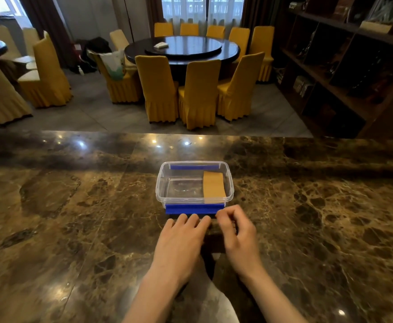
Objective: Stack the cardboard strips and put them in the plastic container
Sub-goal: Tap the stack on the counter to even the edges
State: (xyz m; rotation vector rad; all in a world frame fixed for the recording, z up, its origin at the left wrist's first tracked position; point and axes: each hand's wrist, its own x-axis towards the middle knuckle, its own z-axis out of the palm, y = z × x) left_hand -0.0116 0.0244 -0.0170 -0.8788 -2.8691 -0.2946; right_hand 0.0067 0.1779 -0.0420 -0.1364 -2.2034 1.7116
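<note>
cardboard strips; inside plastic container; both hands empty, just beside

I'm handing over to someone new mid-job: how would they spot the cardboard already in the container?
On the dark marble counter, just beyond both hands, sits a clear plastic container with blue clips. Inside, against its right wall, lies the cardboard: a flat tan rectangle, the only opaque thing in the container.

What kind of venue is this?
Likely a restaurant's private dining room: a round table with a turntable, ringed by yellow-covered chairs, seen from a marble counter.
</note>
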